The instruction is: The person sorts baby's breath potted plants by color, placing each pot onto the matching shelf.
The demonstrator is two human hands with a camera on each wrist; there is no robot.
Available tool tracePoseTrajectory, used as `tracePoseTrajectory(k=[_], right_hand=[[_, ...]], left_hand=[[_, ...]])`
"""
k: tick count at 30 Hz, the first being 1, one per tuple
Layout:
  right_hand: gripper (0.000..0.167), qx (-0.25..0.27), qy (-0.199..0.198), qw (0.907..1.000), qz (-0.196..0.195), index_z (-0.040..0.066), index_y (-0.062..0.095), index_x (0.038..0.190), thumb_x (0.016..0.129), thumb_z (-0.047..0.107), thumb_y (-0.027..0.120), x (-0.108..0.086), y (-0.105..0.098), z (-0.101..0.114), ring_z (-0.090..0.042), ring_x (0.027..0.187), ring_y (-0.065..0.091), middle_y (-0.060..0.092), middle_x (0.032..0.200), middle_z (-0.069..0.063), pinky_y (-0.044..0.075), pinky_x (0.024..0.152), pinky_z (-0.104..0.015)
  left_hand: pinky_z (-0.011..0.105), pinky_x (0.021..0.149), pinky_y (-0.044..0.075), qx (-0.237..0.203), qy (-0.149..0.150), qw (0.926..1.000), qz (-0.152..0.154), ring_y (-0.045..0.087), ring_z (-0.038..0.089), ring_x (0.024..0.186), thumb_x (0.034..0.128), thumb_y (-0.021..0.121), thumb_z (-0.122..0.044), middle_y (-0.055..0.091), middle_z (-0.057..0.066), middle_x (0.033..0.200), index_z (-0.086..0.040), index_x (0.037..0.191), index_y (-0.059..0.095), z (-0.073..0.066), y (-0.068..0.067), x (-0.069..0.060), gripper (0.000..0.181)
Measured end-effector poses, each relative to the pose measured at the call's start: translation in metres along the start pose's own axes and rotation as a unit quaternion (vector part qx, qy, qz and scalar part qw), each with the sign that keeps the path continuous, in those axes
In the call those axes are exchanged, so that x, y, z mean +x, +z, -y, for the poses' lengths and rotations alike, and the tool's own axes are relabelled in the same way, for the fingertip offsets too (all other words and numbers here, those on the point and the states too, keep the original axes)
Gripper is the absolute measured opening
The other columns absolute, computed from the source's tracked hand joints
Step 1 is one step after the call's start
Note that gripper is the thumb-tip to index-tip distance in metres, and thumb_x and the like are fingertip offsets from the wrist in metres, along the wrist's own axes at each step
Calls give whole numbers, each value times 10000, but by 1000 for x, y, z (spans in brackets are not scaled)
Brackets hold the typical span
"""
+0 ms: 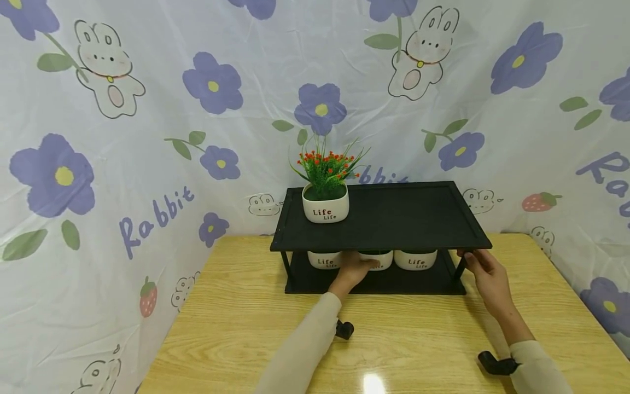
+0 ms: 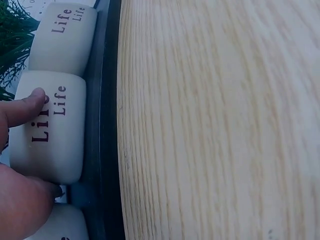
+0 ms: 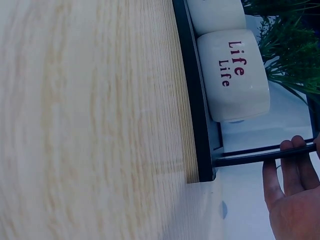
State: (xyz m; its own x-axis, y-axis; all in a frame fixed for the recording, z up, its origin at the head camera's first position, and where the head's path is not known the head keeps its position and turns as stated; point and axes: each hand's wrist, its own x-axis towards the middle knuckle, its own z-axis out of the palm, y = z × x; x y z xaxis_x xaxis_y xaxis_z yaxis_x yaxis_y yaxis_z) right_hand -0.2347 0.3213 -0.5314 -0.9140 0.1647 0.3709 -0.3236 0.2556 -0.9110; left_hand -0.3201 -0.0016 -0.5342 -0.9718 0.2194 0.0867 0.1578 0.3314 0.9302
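A black two-tier shelf (image 1: 394,219) stands on the wooden table. Three white flowerpots lettered "Life" sit in a row on its lower tier. My left hand (image 1: 355,268) reaches in under the top board and grips the middle flowerpot (image 2: 65,135), thumb across its front; its other fingers are partly hidden. To either side are the left flowerpot (image 1: 324,260) and the right flowerpot (image 3: 235,75), whose green leaves show in the right wrist view. My right hand (image 1: 489,276) holds the shelf's front right post (image 3: 250,159), fingers round it just beneath the top board.
Another white flowerpot (image 1: 326,209), with green leaves and small red flowers, stands on the top board at the left. The wooden table (image 1: 236,328) extends in front of the shelf. A patterned cloth (image 1: 147,137) hangs behind and at both sides.
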Motion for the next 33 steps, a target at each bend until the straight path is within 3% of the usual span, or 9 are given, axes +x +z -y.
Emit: tracePoseTrajectory(k=[10,21,29,33], right_hand=[[405,-88,20,10000,-13,91,583,1519,1140,218,517,0,1,1,44,1199,632,681,1257,170,502,979,-56],[399,-214,99,9997,-24,109,589,1511,1142,240,514,-2,1,-1,66,1183,625,675,1245,177,506,970,-56],[391,-77,75,9999,-21,108,599,1500,1135,228,530,-1,1,0,43,1182,633,684,1245,157,505,971,-55],[390,69,80,9999,31,101,600,1498,1131,216,539,-1,0,1,36,1189,640,694,1250,142,507,973,-57]], left_hand=[[595,1270,337,204,207,9996,-69,280,428,1587,961,774,-100,226,245,1711,-14,1655,237,-3,0,-2,882],[598,1250,373,455,91,9989,-89,292,421,1593,995,738,-121,223,250,1714,-11,1665,232,-20,-6,-14,846],[550,1191,467,588,103,9982,-45,450,397,1513,992,722,-119,404,228,1636,-5,1641,326,-27,-20,-29,768],[439,968,558,601,65,9982,-30,614,358,1226,1003,700,-101,543,254,1424,28,1460,552,-25,-30,-36,497]])
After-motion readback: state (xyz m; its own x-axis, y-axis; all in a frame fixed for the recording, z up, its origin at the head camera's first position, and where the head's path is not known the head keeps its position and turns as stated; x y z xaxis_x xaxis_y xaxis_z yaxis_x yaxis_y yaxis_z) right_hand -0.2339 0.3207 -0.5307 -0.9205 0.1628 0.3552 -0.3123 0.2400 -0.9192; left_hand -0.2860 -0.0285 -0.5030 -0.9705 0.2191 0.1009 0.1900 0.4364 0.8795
